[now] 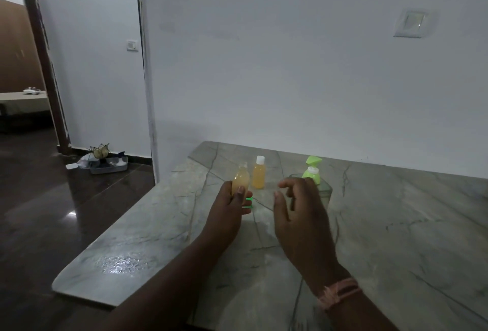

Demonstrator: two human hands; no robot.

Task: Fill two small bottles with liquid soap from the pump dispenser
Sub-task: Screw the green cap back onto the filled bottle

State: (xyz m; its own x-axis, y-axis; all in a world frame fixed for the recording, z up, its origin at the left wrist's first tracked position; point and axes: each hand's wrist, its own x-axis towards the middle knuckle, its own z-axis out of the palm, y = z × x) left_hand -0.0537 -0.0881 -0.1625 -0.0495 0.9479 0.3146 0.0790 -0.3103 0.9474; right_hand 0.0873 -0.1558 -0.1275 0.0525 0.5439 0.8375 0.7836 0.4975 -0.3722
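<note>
My left hand (pixel 232 206) grips a small uncapped bottle (pixel 240 176) of yellowish soap, held upright above the stone countertop (pixel 396 225). A second small bottle (pixel 258 172), filled with yellow liquid and closed with a white cap, stands just behind it. The pump dispenser (pixel 317 180), clear with a green pump head, stands to the right, partly hidden by my right hand (pixel 298 214). That hand hovers in front of the dispenser with fingers spread, holding nothing. A small green object (pixel 248 202), perhaps a cap, lies on the counter beside my left hand.
A white wall rises directly behind the counter. The counter's left edge drops to a dark floor. A grey tray with clutter (pixel 105 164) sits on the floor near a doorway at the left.
</note>
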